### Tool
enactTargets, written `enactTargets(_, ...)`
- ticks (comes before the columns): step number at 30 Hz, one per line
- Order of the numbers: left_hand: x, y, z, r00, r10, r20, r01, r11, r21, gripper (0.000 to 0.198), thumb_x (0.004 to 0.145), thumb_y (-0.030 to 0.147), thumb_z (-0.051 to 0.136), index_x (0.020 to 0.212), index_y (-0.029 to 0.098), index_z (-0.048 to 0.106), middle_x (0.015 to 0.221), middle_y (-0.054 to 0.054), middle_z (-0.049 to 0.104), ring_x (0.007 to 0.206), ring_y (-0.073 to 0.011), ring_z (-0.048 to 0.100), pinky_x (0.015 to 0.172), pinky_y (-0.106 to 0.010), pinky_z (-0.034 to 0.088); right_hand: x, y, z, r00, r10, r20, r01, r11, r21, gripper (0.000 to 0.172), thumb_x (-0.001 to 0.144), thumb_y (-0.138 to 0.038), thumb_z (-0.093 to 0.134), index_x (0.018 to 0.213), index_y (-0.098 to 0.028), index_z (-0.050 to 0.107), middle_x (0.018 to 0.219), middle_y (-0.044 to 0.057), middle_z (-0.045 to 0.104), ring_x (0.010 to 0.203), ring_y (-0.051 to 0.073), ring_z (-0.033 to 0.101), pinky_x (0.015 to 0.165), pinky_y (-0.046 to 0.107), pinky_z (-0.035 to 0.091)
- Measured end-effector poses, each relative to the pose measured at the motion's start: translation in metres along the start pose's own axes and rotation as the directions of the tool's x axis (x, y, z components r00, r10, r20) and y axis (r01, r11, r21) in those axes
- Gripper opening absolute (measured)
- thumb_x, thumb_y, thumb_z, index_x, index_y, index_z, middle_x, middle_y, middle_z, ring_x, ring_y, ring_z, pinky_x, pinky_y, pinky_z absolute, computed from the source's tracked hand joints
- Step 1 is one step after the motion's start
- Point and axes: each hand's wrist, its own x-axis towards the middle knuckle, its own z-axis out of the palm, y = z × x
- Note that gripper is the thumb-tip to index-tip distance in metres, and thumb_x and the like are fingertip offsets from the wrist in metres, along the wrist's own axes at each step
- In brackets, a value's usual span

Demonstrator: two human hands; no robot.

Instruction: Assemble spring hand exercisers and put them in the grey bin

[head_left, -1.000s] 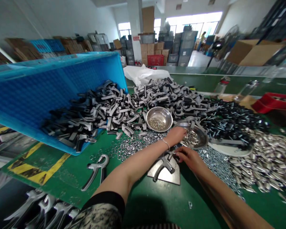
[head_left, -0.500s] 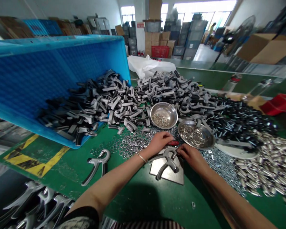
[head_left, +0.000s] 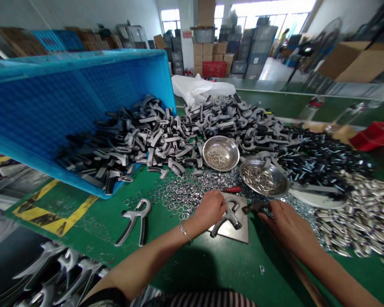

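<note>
My left hand (head_left: 209,209) grips the left side of a grey metal hand grip (head_left: 230,217), which lies on a steel plate (head_left: 240,232). My right hand (head_left: 289,222) is shut on a dark-handled tool (head_left: 252,207), its tip close to the head of that grip. A red-handled screwdriver (head_left: 232,189) lies on the steel washers (head_left: 185,192) just above the plate. Two steel bowls of small parts sit beyond my hands, the nearer (head_left: 264,178) holding short metal sleeves. Another assembled hand grip (head_left: 136,221) lies to my left.
A tipped blue crate (head_left: 67,94) spills a heap of grey-and-black grip handles (head_left: 153,136) across the green table (head_left: 83,232). Black bolts (head_left: 323,157) and silver sleeves (head_left: 361,217) are heaped at the right. Finished grips (head_left: 67,273) lie at the lower left.
My left hand has come back from the sleeve bowl to the grip on the plate. My right hand has moved right, holding the dark tool. The red-handled screwdriver now lies uncovered.
</note>
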Motion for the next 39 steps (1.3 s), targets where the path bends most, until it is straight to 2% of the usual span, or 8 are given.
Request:
enactTargets(5, 0.008, 0.006, -0.009, 0.968, 0.227, 0.107, -0.248, 0.928, 0.277, 0.019, 0.095, 0.019, 0.050, 0.088, 0.015, 0.067, 0.095, -0.010, 0.067, 0.095, -0.0245, 0.061, 0.089, -0.037, 0.046, -0.039, 0.018, 0.006, 0.976, 0.109, 0.189, -0.134, 0.983, 0.124, 0.031, 0.092, -0.049, 0.051, 0.076, -0.023, 0.056, 0.079, 0.011, 0.066, 0.076, 0.029, 0.063, 0.066, 0.039, 0.047)
enactTargets(9, 0.023, 0.012, -0.015, 0.796, 0.530, 0.294, -0.605, 0.716, 0.348, 0.021, 0.096, 0.015, 0.049, 0.089, 0.013, 0.069, 0.093, -0.012, 0.067, 0.096, -0.0261, 0.061, 0.089, -0.038, 0.044, -0.038, 0.006, -0.005, 0.954, 0.166, 0.249, -0.264, 0.860, 0.437, 0.030, 0.095, -0.051, 0.045, 0.094, -0.022, 0.053, 0.080, 0.008, 0.067, 0.065, 0.024, 0.063, 0.059, 0.035, 0.048)
enactTargets(12, 0.029, 0.010, -0.015, 0.756, 0.573, 0.318, -0.655, 0.680, 0.331, 0.019, 0.095, 0.014, 0.051, 0.087, 0.012, 0.068, 0.091, -0.012, 0.067, 0.092, -0.0254, 0.061, 0.086, -0.038, 0.044, -0.033, -0.007, -0.017, 0.968, 0.153, 0.201, -0.243, 0.787, 0.567, 0.032, 0.097, -0.047, 0.042, 0.118, -0.022, 0.048, 0.095, 0.009, 0.071, 0.074, 0.024, 0.069, 0.067, 0.035, 0.052)
enactTargets(19, 0.005, 0.008, -0.007, 0.929, 0.325, 0.175, -0.362, 0.896, 0.258, 0.018, 0.095, 0.028, 0.058, 0.104, 0.014, 0.063, 0.106, -0.012, 0.064, 0.104, -0.0272, 0.059, 0.095, -0.042, 0.045, -0.014, -0.013, -0.029, 0.965, 0.010, 0.263, -0.162, 0.810, 0.563, 0.034, 0.098, -0.043, 0.041, 0.118, -0.024, 0.060, 0.100, 0.011, 0.075, 0.085, 0.029, 0.071, 0.074, 0.038, 0.053)
enactTargets(22, -0.013, 0.012, 0.003, 0.994, 0.103, 0.030, -0.107, 0.982, 0.153, 0.074, 0.081, 0.044, 0.075, 0.140, 0.012, 0.042, 0.133, -0.018, 0.054, 0.124, -0.0343, 0.049, 0.106, -0.050, 0.039, -0.010, -0.026, -0.038, 0.982, 0.021, 0.187, -0.132, 0.787, 0.603, 0.041, 0.100, -0.044, 0.039, 0.133, -0.026, 0.054, 0.119, 0.011, 0.072, 0.098, 0.028, 0.070, 0.083, 0.038, 0.052)
enactTargets(28, -0.029, 0.014, 0.022, 0.998, -0.064, -0.005, 0.064, 0.991, 0.116, 0.092, 0.085, 0.034, 0.067, 0.154, 0.003, 0.015, 0.141, -0.027, 0.048, 0.131, -0.0381, 0.045, 0.113, -0.055, 0.031, -0.010, -0.040, -0.029, 0.936, -0.074, 0.344, -0.176, 0.748, 0.640, 0.034, 0.097, -0.047, 0.046, 0.116, -0.026, 0.065, 0.095, 0.008, 0.076, 0.081, 0.026, 0.070, 0.074, 0.035, 0.053)
enactTargets(34, -0.019, 0.011, 0.002, 1.000, -0.004, 0.016, 0.004, 1.000, -0.030, 0.076, 0.082, 0.032, 0.068, 0.148, 0.012, 0.036, 0.127, -0.018, 0.061, 0.121, -0.0344, 0.054, 0.107, -0.049, 0.040, -0.059, -0.007, -0.001, 0.801, 0.254, 0.543, -0.598, 0.386, 0.702, 0.044, 0.095, -0.062, 0.037, 0.106, -0.027, 0.060, 0.068, 0.001, 0.067, 0.037, 0.016, 0.051, 0.034, 0.029, 0.041)
enactTargets(39, -0.014, -0.002, -0.022, 0.965, -0.221, 0.142, 0.261, 0.860, -0.438, 0.061, 0.086, 0.035, 0.066, 0.140, 0.017, 0.045, 0.114, -0.012, 0.068, 0.100, -0.0238, 0.067, 0.088, -0.037, 0.053, -0.053, 0.008, 0.007, 0.980, 0.196, -0.025, -0.166, 0.887, 0.431, 0.029, 0.094, -0.043, 0.049, 0.112, -0.029, 0.065, 0.106, 0.012, 0.072, 0.096, 0.035, 0.068, 0.087, 0.053, 0.055)
